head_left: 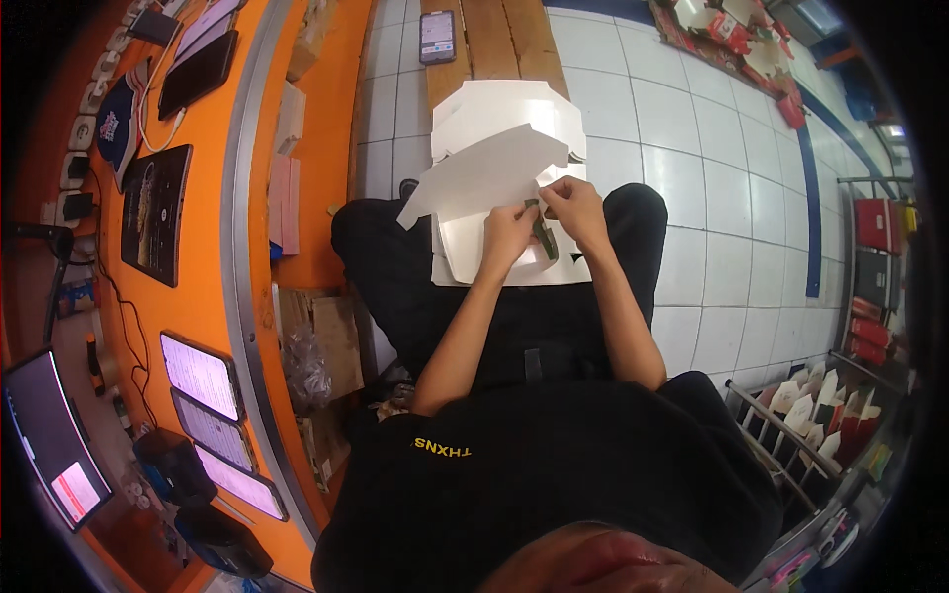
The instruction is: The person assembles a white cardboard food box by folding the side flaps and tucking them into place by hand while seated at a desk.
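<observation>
A partly folded white cardboard box stands over my lap, with a large flap raised and tilted to the left. My left hand is closed in a pinch at the box's near right side. Beside those fingers shows a narrow dark green strip; whether it is a printed part of the cardboard or a separate thing, I cannot tell. Just to the right, my right hand pinches the box's right edge with bent fingers. More flat white cardboard lies beneath and behind the box, on a wooden bench.
A phone lies on the bench's far end. To the left runs an orange counter with several phones, a tablet, a cap and a monitor. Folded cartons fill a metal rack at lower right.
</observation>
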Demonstrator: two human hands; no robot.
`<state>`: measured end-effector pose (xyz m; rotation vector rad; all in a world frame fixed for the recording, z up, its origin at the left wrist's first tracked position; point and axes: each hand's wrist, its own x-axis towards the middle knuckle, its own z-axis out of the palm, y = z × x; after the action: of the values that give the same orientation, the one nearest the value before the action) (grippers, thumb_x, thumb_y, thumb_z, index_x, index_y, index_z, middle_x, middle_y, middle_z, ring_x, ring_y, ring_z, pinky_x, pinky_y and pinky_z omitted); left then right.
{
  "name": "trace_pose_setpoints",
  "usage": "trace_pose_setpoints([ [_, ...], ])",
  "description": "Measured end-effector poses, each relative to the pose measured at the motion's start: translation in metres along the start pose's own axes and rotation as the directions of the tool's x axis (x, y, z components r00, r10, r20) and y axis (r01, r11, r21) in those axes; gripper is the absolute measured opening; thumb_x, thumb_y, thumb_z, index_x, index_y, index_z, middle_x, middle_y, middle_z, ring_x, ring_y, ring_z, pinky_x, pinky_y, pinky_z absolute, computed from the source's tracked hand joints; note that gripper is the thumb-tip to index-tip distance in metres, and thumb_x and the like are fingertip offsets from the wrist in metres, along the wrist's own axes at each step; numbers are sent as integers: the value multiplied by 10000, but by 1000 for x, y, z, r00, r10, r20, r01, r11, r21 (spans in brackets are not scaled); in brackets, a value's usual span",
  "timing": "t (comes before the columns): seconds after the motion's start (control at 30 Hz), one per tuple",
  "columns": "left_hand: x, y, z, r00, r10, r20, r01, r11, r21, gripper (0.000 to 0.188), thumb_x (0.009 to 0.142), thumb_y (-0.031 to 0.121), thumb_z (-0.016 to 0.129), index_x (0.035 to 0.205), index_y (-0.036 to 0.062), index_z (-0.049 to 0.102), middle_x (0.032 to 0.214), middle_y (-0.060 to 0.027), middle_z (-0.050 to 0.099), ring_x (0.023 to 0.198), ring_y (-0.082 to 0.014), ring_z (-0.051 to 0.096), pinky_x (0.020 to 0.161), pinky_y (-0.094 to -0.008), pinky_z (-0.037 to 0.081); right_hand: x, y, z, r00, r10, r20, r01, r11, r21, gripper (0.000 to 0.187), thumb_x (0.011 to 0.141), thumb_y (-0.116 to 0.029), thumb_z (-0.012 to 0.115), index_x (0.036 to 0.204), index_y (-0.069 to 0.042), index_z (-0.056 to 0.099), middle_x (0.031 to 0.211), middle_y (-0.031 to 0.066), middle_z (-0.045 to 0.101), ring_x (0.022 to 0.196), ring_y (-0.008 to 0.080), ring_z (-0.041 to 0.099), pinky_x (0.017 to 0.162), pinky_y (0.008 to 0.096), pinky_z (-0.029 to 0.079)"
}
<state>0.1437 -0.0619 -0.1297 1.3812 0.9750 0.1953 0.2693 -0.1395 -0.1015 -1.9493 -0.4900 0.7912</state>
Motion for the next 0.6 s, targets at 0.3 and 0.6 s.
trace_pose_setpoints([
  [0.3,6,8,-8,999,-16,-28,12,992,-128,346,1031,244,633,1047,-89,722,890,-136,726,722,-211,730,656,-323,623,-16,4,7,941,-331,70,324,824,-466,215,871,-183,737,963,11,714,866,210,705,828,411,685,742,453,546],
  [0.6,-130,34,-93,875,474,-98,-210,554,806,317,875,330,800,1076,89,759,1110,-182,575,1008,-354,592,878,-437,491,-53,-15,-49,763,-319,563,628,574,-526,321,887,-294,764,1095,-77,650,1014,151,670,914,357,681,793,451,553],
])
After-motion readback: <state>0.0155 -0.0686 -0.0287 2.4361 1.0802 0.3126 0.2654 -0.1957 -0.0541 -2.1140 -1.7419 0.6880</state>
